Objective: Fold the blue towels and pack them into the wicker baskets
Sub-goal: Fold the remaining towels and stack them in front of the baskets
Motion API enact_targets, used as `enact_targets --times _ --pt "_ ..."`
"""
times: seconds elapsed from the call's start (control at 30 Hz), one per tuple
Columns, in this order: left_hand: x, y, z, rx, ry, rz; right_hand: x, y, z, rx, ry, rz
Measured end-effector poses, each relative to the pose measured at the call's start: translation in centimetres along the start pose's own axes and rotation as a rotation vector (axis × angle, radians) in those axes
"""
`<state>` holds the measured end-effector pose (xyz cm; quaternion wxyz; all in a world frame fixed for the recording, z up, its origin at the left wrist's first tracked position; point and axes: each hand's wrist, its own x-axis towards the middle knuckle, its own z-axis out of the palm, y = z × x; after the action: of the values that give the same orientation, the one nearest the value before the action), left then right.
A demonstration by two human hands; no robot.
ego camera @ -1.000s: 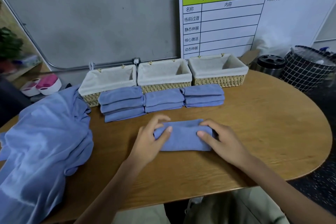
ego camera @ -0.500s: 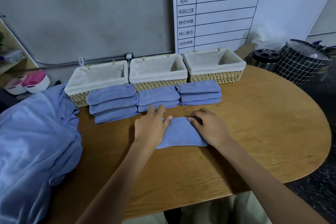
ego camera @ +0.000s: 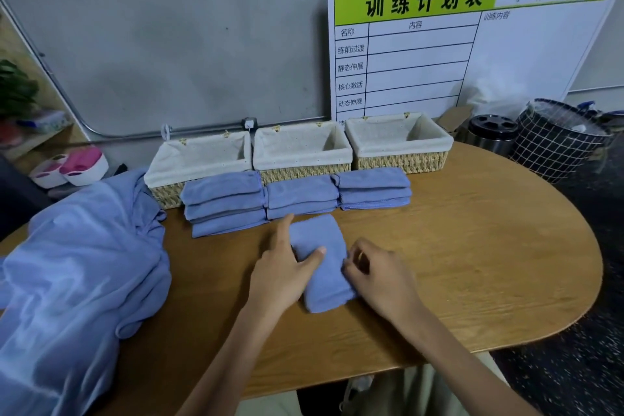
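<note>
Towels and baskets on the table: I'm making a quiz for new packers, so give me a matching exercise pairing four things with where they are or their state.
Things:
1. folded towel
2. unfolded towels
3. wicker baskets
4. towel stacks

Places or states:
A. heaped at the table's left
B. between the two hands
C. lined in a row by the wall, no towels visible inside
D. in front of the baskets

Pairs: 1-B, 2-A, 3-C, 4-D

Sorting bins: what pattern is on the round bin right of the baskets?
Black with white grid, head view.
</note>
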<state>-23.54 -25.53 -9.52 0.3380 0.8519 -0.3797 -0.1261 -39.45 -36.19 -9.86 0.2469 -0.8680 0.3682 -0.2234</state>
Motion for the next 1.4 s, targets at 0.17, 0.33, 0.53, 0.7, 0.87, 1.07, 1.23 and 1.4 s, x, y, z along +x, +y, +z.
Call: enact_targets --times 0.17,0.33,0.53,0.7,0.87,1.07,1.23,1.4 --pt "0.9 -0.7 -1.1 -0.332 -0.161 -0.042 0.2 0.1 -1.7 0.374 -0.124 -0.063" --pt "1.9 -0.3 -3.1 -0.483 -0.354 0.099 5.4 -0.3 -4.2 0.396 -0.096 -0.039" --pt "6.2 1.9 -7.0 -0.41 -0.438 0.265 10.5 -1.3 -5.0 0.584 -0.535 0.025" --pt "13.2 4.4 -11.1 -0.2 -0.263 0.317 16.1 -2.2 -4.3 0.78 -0.219 0.074" --pt "20.4 4.5 -12.1 0.137 -0.081 0.354 21.6 -3.9 -1.6 0.695 -0.031 0.074" --pt "20.3 0.7 -8.4 0.424 0.06 0.514 22.3 -2.3 2.2 0.166 0.015 -0.075" --pt "19.7 0.3 -6.8 0.685 0.214 0.535 21.6 -1.8 3.4 0.041 0.102 -0.052" --pt "19.2 -0.2 -6.1 0.614 0.198 0.537 20.3 -3.0 3.0 -0.222 0.21 -0.156"
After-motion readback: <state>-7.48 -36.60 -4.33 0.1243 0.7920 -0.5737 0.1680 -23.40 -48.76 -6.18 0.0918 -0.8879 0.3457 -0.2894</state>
